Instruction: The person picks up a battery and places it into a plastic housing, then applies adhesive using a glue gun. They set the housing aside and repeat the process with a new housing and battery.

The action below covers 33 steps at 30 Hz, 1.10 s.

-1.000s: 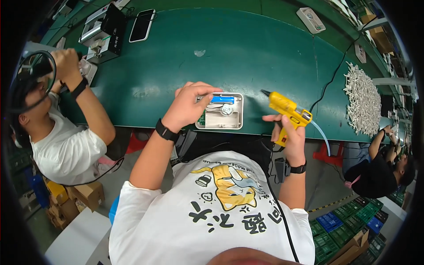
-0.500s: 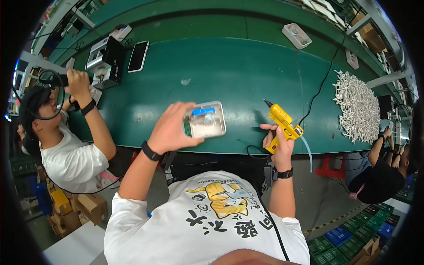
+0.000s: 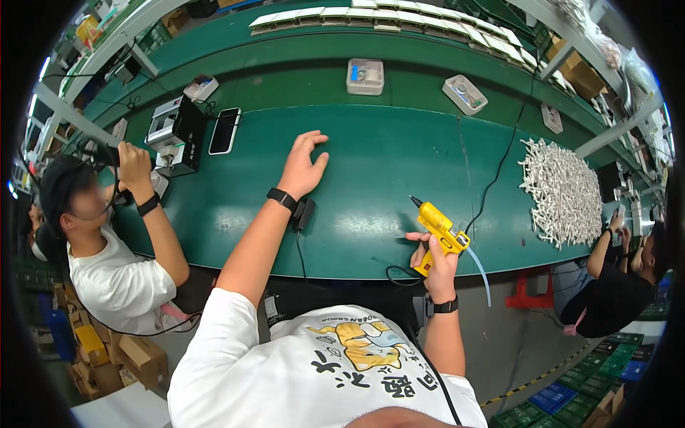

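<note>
A yellow hot glue gun [image 3: 440, 230] is in my right hand [image 3: 437, 262], its dark nozzle pointing up and to the left. A bluish glue stick [image 3: 482, 274] sticks out of its rear, and a black cord runs off behind it. My left hand [image 3: 305, 168] is stretched out over the green table [image 3: 371, 164], empty, fingers apart. Farther off, beyond that hand, a white tray [image 3: 364, 77] with a blue part in it stands on the green surface behind the table.
A heap of small white parts [image 3: 561, 193] covers the table's right side. At left lie a phone [image 3: 225, 131] and a black-and-silver machine [image 3: 176, 135]. Another white tray [image 3: 464, 95] stands at the back. Co-workers sit at left [image 3: 118, 257] and right [image 3: 614, 285].
My left hand has let go of the white tray, which now stands on the far surface. The empty hand is higher in view. My right hand still grips the glue gun.
</note>
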Tool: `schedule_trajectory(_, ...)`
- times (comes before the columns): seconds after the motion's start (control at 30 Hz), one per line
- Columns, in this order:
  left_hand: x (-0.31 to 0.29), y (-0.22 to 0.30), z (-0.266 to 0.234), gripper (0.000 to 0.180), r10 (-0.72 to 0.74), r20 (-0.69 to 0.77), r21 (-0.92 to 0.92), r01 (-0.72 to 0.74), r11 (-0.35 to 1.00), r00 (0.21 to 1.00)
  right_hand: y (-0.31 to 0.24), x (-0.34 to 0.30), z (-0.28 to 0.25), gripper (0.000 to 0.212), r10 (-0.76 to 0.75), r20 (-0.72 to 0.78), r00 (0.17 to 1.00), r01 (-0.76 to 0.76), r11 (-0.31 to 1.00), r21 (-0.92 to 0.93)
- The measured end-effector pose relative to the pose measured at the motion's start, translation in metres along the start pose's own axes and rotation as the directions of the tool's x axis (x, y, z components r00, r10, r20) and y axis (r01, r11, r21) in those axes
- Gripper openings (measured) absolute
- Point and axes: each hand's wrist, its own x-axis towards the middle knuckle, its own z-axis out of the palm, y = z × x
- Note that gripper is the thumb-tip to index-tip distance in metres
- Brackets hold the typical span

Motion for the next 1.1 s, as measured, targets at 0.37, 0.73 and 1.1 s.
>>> schedule_trajectory(0.37, -0.011, -0.016, 0.002, 0.021, 0.259, -0.101, -0.092, -0.268, 0.959, 0.961, 0.002, -0.003, 0.009, 0.03, -0.004, -0.066, 0.998, -0.007, 0.985, -0.173)
schedule_trajectory(0.73, -0.019, 0.016, -0.022, 0.024, 0.07, 0.037, 0.133, -0.075, 0.988, 0.997, 0.006, -0.007, 0.003, 0.026, -0.132, -0.125, 0.983, 0.08, 0.933, -0.351)
schedule_trajectory(1.1, -0.023, 0.013, -0.035, 0.034, -0.043, 0.213, 0.104, 0.021, 0.994, 0.976, 0.017, 0.021, 0.012, 0.024, -0.161, -0.177, 0.971, 0.109, 0.956, -0.271)
